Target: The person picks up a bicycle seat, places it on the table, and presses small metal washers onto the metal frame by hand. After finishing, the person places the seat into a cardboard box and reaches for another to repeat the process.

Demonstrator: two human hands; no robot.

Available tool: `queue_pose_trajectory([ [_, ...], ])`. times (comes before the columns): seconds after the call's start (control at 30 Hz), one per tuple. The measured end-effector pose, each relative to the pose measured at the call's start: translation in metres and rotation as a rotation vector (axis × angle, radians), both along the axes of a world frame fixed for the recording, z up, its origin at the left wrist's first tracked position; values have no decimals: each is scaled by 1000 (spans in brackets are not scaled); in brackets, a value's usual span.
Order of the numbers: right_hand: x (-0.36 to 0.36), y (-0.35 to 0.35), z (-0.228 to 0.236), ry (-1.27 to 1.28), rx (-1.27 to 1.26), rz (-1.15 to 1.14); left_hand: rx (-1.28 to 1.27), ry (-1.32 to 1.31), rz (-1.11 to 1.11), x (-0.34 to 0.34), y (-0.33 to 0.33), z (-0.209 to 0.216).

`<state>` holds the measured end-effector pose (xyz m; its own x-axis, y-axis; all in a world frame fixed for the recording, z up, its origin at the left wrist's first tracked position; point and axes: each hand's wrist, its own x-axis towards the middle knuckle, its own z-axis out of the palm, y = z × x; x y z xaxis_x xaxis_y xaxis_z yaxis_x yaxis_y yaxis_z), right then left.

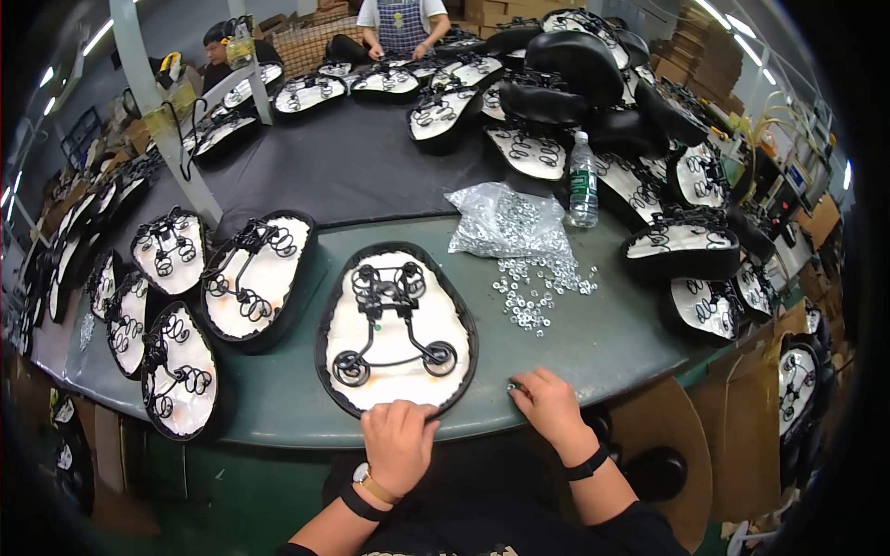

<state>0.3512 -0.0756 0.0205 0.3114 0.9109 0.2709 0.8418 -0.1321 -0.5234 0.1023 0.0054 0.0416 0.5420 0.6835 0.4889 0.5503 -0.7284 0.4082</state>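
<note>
The seat [397, 357] under the open left fingers [394, 415] already carries springs [349, 368]; the right fingers [531, 381] pinch seemingly one nut [512, 385], with loose nuts [527, 310] unused beyond.

Room to pass lies over the bare tabletop [603, 338] right of the middle saddle [393, 345], between the loose metal rings [533, 301] and the right hand [553, 410], and far over the dark sheet [343, 162]. Upturned saddles [258, 283] crowd the left, with a gap widening nearward; the clear bag [510, 222], bottle [583, 185] and piled saddles [575, 72] obstruct the far right.
</note>
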Motion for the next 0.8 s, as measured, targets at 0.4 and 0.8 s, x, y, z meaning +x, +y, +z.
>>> queue_pose_trajectory([
  [0.4,-34,40,37,257,310,130,-96,130,-88,11,8,36],
  [0.8,-58,64,18,99,376,92,-148,72,-203,13,17,22],
])
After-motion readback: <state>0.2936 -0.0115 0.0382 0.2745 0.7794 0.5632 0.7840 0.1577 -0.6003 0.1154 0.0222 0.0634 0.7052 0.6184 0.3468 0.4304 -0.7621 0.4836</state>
